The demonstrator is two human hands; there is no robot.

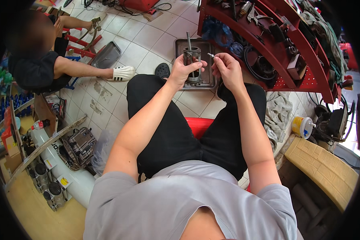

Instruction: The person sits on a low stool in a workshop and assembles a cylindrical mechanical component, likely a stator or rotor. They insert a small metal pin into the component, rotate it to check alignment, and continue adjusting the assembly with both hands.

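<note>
Between my knees, a metal cylinder-shaped housing (192, 53) with open sides stands upright over a dark metal tray (181, 43). A thin rod (188, 37) sticks up out of its top. My left hand (181, 73) is closed around the housing's left side, its thumb lying across the front. Just to the right, my right hand (229, 71) pinches a small shiny metal piece (210, 55) between thumb and fingertips, held apart from the housing. What kind of piece it is, I cannot make out. The housing's lower inside is partly hidden by my left thumb and fingers.
A red metal rack (284, 78) loaded with tools and parts stands at the right. At the left sits another person (32, 70), near a second tray (107, 55). Grey rags (279, 116) and a white bucket (302, 127) lie right of my leg.
</note>
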